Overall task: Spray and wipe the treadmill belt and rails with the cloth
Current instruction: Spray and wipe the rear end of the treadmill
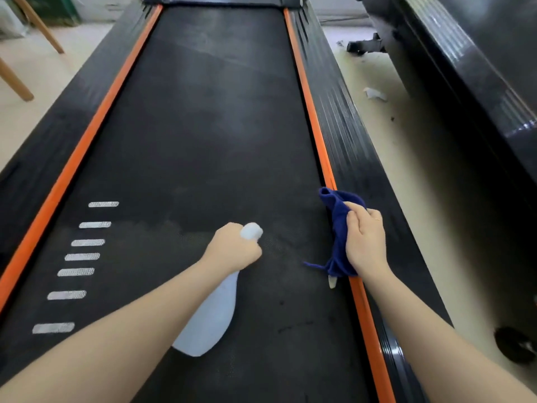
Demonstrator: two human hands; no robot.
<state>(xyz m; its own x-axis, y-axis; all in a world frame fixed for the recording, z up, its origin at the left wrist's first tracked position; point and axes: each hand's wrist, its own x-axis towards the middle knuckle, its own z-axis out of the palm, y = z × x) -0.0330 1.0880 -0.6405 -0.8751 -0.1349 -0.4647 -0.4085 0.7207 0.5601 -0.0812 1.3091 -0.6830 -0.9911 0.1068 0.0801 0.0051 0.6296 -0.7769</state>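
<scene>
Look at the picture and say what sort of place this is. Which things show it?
Probably a home room or small gym: a treadmill belt with orange rails, another black machine beside it, and wooden chair legs on a pale floor.

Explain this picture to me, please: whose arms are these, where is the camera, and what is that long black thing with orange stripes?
There is no robot here. A person wears a camera on the head, looking down at their own arms. The long black surface is a treadmill belt, edged by orange strips and black side rails. The left hand grips a pale spray bottle at its neck, over the belt. The right hand holds a bunched blue cloth at the belt's right edge. A scrap of paper lies on the floor.
</scene>
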